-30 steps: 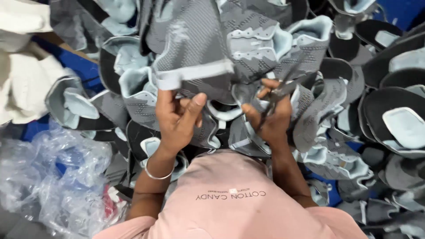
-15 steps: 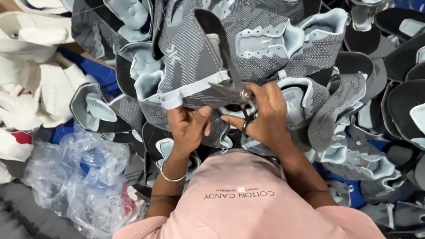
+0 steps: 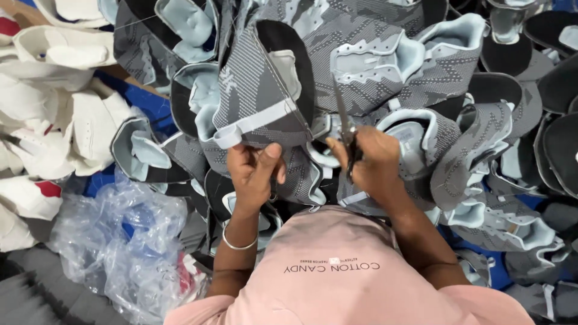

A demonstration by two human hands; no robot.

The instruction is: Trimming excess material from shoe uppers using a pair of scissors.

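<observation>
The left hand [image 3: 256, 171] pinches the lower edge of a grey patterned shoe upper [image 3: 259, 96], held up over a heap of similar grey and pale-blue uppers [image 3: 457, 138]. The right hand [image 3: 370, 168] is closed around small scissors [image 3: 345, 123], blades pointing up beside the upper; their handles are hidden in the fist. White uppers [image 3: 54, 114] lie at left, partly cut off, above crumpled clear plastic [image 3: 120, 247]
</observation>
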